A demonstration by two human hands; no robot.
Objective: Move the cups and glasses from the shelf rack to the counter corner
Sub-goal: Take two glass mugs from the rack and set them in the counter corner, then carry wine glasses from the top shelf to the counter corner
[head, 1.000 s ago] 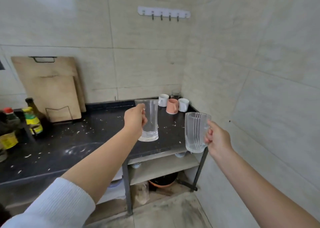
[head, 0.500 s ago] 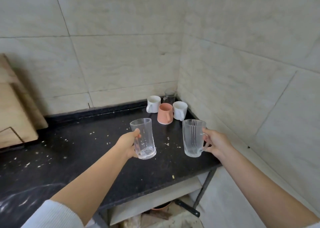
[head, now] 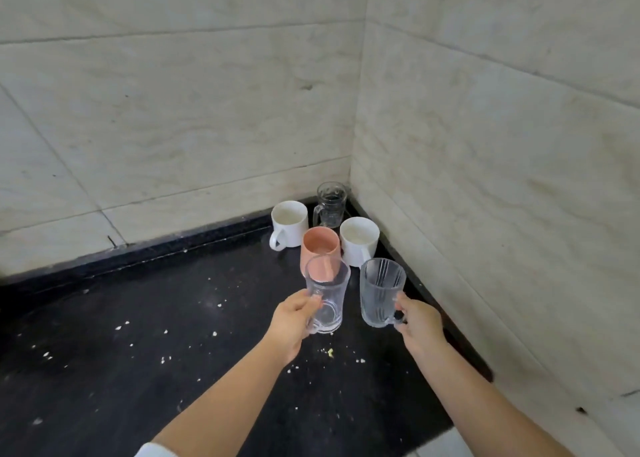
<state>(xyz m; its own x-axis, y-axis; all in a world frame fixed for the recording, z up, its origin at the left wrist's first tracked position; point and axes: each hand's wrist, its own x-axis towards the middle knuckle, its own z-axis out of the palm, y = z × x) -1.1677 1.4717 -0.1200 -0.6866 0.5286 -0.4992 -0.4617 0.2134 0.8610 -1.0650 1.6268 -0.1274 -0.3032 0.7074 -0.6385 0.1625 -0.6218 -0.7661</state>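
The lower frame is filled by a dark worktop, flecked with pale crumbs and closed in by tiled walls meeting at centre right. Two glasses are being brought to that corner: a smooth glass is gripped low by the curled fingers of the left hand, and a ribbed glass mug is held by its handle in the right hand, both apparently just above the surface. Setting them down is judged to be next, which calls for bare space. The corner is already taken by a pink cup, two white mugs and a small glass mug, so little room is left.
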